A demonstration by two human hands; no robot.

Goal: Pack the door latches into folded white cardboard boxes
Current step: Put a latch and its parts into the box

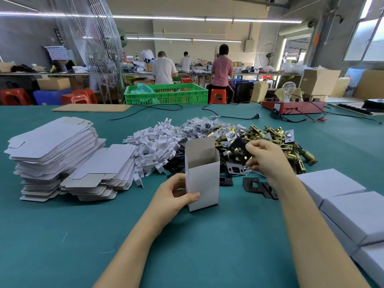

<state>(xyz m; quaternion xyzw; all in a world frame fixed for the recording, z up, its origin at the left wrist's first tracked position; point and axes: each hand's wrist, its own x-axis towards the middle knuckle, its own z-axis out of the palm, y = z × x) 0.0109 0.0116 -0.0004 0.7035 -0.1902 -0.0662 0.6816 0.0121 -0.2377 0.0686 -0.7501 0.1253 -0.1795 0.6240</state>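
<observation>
**Open box held upright, latch parts gathered beside it**

A white box was held upright on the green table by the left hand, the thumb pressed on its front face and the fingers curled behind its left wall. Its top flap stood open, showing grey board inside. Just right of the box, the right hand was closed in a pinch on a black plate; a clear bag seemed to be caught under the fingers too, though the blur there left it uncertain.

Beyond the right hand lay the latches, a heap of brass-coloured metal bodies mixed with black plates and bagged screws. The latches were judged heavy, hard and smooth, likely to slip; a grip round the tubular body was thought surer than one on the flat faceplate. The box was thin, light card, easily crushed, best held low at the corners where the folds stiffen it.

Left of the left hand sat stacks of flat blanks, matt and sharp-edged, and a pile of white inserts. Closed boxes lay to the right of the right forearm.
</observation>
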